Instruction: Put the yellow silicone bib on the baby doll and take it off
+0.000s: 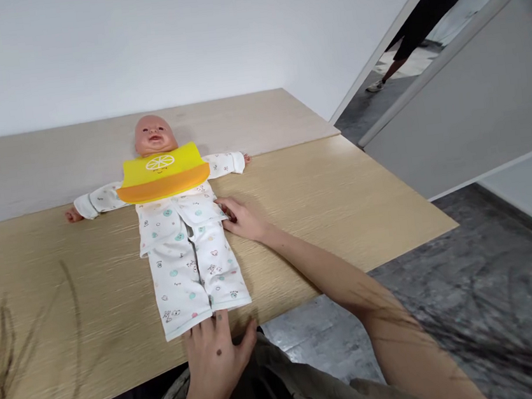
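A baby doll lies on its back on the wooden table, arms spread. It wears a white patterned suit and a yellow-and-orange bib. My right hand rests at the doll's waist on its right side, fingers curled against the hem of the shirt. At the table's near edge my left hand lies flat, fingertips touching the cuffs of the trouser legs. Whether either hand pinches the cloth is hard to make out.
The table stands against a white wall. To the right the floor is grey, with a light panel and an open doorway where a person's legs show. Strands of hair hang at the lower left.
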